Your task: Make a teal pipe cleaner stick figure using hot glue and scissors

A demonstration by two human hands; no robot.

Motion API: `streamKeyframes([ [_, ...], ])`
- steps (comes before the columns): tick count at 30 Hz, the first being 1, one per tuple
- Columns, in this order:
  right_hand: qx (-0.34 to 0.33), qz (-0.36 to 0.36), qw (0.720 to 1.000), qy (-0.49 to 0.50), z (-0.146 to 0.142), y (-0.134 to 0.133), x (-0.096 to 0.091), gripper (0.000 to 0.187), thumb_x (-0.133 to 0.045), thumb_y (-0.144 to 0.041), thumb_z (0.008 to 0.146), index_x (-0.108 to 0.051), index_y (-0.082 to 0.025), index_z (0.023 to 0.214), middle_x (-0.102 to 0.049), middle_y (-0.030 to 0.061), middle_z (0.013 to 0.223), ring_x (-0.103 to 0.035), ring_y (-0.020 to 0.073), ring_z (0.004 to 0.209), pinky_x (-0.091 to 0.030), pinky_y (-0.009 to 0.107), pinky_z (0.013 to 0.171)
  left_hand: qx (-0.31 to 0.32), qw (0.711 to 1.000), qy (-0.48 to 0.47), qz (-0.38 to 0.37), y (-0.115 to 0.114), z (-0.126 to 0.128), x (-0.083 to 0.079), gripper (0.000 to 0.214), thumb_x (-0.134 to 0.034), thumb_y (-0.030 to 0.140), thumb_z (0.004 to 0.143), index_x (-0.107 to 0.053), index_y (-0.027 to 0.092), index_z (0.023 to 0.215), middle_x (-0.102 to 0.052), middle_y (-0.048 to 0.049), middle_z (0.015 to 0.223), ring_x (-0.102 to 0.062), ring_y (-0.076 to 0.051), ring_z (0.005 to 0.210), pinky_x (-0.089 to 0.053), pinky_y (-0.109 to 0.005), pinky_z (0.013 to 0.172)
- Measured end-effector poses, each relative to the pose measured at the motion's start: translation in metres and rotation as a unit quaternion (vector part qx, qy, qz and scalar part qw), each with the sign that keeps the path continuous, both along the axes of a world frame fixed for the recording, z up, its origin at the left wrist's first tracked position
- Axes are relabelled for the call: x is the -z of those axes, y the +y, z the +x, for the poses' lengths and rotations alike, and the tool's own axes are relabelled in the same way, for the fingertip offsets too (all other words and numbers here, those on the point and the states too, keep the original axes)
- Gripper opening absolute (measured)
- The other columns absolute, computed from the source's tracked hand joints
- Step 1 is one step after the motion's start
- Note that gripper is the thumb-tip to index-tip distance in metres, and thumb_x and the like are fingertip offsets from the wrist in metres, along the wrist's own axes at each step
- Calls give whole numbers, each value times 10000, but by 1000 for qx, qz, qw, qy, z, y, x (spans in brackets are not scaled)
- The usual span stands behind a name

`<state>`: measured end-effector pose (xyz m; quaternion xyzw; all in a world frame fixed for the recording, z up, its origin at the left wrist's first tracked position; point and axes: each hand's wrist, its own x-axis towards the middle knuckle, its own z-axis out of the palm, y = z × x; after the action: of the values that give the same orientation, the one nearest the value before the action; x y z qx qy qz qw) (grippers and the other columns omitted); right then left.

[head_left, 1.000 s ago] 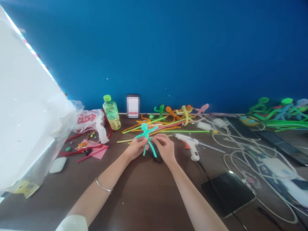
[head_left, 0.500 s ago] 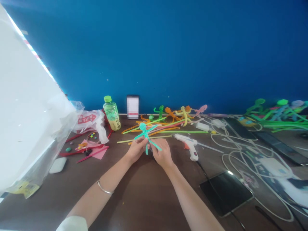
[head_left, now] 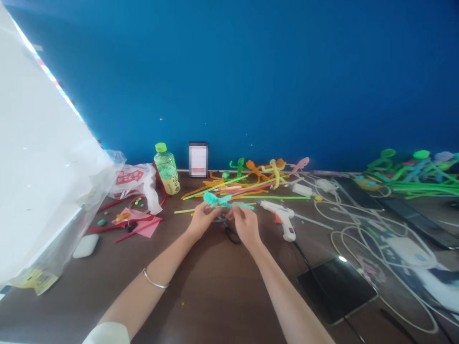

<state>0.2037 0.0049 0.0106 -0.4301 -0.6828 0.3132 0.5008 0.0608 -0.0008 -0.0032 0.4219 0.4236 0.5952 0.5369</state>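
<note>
A teal pipe-cleaner figure (head_left: 219, 201) lies sideways between my two hands above the brown table (head_left: 215, 291). My left hand (head_left: 201, 220) pinches its head end, fingers closed. My right hand (head_left: 245, 223) grips the leg end, fingers also closed. A silver bangle (head_left: 153, 279) circles my left wrist. Black scissors (head_left: 231, 234) lie on the table just under my hands.
Loose pipe cleaners (head_left: 236, 187) and small figures (head_left: 267, 168) lie behind my hands. A white glue gun (head_left: 283, 219) rests to the right, with cables (head_left: 362, 229) and a dark tablet (head_left: 339, 286). A green bottle (head_left: 165, 167), plastic bag (head_left: 138, 181) and pink paper (head_left: 138, 222) sit left.
The teal figure stood upright before; now it is turned sideways and held lower. My right hand has shifted up to its leg end, uncovering the scissors.
</note>
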Motion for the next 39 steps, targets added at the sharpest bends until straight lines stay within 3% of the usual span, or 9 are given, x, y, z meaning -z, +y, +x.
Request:
streamKeyframes([
  [5,1,284,943,-174,14,0,0,228,-378,-141,866,-590,-207,916,-633,74,869,-579,186,864,-458,324,776,159,946,-231,-161,3,-8,-6,377,-602,478,703,-614,114,802,-605,-32,623,-534,-107,504,-427,-230,504],
  [8,-38,339,909,-239,18,2,-2,208,-414,-128,856,-584,-209,942,-627,69,886,-560,188,890,-440,338,803,232,924,-230,-196,2,-15,-8,495,-535,570,714,-628,85,745,-621,-78,623,-564,-140,507,-444,-258,506],
  [11,-37,328,910,-250,17,1,-5,194,-418,-126,853,-584,-197,925,-623,70,891,-545,190,889,-428,340,790,228,945,-186,-141,0,-15,-5,288,-702,353,649,-651,92,762,-639,-60,642,-589,-134,552,-460,-258,589],
  [20,48,185,972,-136,13,1,5,202,-433,-230,841,-566,-192,693,-591,56,733,-531,189,735,-416,328,711,39,988,129,81,-4,-3,0,218,-714,286,634,-672,162,808,-664,-46,783,-598,-158,718,-457,-294,702],
  [26,-62,-65,996,9,17,7,-5,273,-513,-344,760,-499,-181,542,-484,-18,546,-447,126,551,-353,247,544,-57,890,329,311,-5,-2,-1,81,-622,231,740,-663,221,809,-688,-46,819,-584,-184,884,-417,-373,857],
  [30,-103,-268,950,123,16,9,-7,285,-577,-358,665,-452,-177,483,-407,-46,468,-372,90,460,-282,224,454,-121,788,453,399,-8,-7,3,179,-572,148,772,-665,293,823,-703,8,880,-566,-175,947,-314,-436,959],
  [33,-124,-303,934,146,14,10,-5,243,-583,-369,657,-486,-179,539,-417,-52,467,-369,87,433,-263,217,418,-141,749,481,433,-9,-9,7,245,-563,121,769,-656,324,870,-688,20,950,-525,-180,1043,-269,-456,1003],
  [36,-96,-257,949,154,14,12,-2,267,-565,-410,709,-513,-181,583,-434,-52,460,-389,88,420,-302,220,420,-190,802,426,374,-7,-6,8,239,-572,169,768,-629,282,971,-617,-45,1095,-458,-207,1137,-325,-450,981],
  [39,-14,-111,990,85,15,13,-1,295,-483,-411,800,-554,-178,635,-553,6,572,-501,120,516,-413,255,520,-228,917,246,213,-2,-1,10,384,-597,332,747,-539,202,1104,-539,-120,1149,-495,-226,1081,-441,-405,862],
])
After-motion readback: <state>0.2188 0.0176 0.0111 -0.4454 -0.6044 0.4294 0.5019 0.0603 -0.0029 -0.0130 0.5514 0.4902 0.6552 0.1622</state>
